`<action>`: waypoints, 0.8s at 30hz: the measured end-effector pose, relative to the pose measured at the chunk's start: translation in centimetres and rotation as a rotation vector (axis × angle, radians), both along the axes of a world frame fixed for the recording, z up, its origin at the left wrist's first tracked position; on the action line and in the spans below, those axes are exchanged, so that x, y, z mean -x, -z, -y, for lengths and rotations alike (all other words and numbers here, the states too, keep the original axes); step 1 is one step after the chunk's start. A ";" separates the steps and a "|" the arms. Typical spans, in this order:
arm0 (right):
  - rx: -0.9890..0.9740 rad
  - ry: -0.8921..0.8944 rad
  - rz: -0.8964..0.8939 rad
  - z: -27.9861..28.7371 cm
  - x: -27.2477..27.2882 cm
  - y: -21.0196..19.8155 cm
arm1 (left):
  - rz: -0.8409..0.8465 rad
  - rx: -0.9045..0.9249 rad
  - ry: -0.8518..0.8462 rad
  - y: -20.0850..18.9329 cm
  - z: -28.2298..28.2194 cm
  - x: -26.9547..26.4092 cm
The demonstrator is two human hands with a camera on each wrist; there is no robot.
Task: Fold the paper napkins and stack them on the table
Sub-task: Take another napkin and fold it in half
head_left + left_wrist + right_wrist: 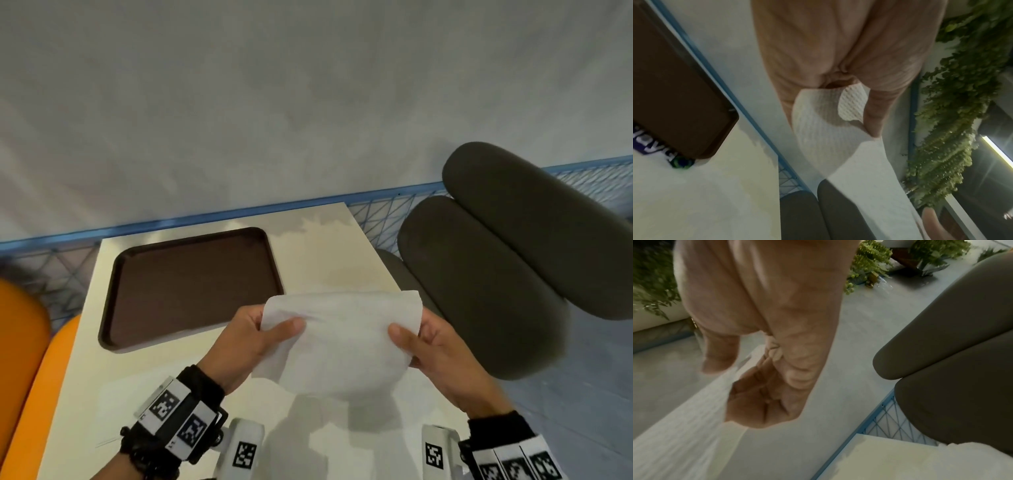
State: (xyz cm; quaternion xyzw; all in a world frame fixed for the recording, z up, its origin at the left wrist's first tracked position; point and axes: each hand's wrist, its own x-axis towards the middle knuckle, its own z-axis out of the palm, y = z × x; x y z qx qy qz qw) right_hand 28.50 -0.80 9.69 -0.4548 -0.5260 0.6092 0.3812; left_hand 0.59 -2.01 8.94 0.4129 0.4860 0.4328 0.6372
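Napkin (342, 339) in both hands' grip.

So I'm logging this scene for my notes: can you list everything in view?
paper napkin: one, white, held in the air above the table, between both hands
tray: one, dark brown, on the table, far left
table: one, cream
grey cushions: two, dark grey, right of the table
orange seat: orange, left of the table
plants: green, hanging, background
wrist bands: black, white tags, both wrists
left hand: pinches the napkin's left edge
right hand: pinches its right edge
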 end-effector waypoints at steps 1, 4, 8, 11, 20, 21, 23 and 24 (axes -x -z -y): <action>-0.010 0.000 0.001 0.0 0.3 0.0 | -0.010 -0.017 -0.008 -0.2 0.2 0.2; -0.060 0.021 -0.014 0.0 1.6 -0.3 | 0.001 -0.032 -0.050 -0.5 0.8 0.8; -0.123 -0.002 0.012 -0.7 2.5 -0.8 | 0.055 -0.061 -0.078 -1.1 1.0 2.3; -0.152 -0.030 0.054 -1.3 2.7 -0.9 | 0.090 -0.074 -0.067 -1.5 0.9 3.2; -0.291 -0.059 -0.021 -1.9 2.8 -0.9 | 0.000 -0.202 -0.067 -2.4 0.4 5.3; -0.307 -0.057 -0.012 -2.1 2.6 -0.6 | 0.003 -0.219 -0.078 -2.4 0.3 5.4; -0.356 -0.069 -0.011 -2.5 2.5 0.0 | 0.036 -0.238 -0.102 -2.5 -0.1 5.7; -0.369 -0.073 -0.019 -2.6 2.3 0.2 | 0.061 -0.227 -0.118 -2.6 -0.3 5.8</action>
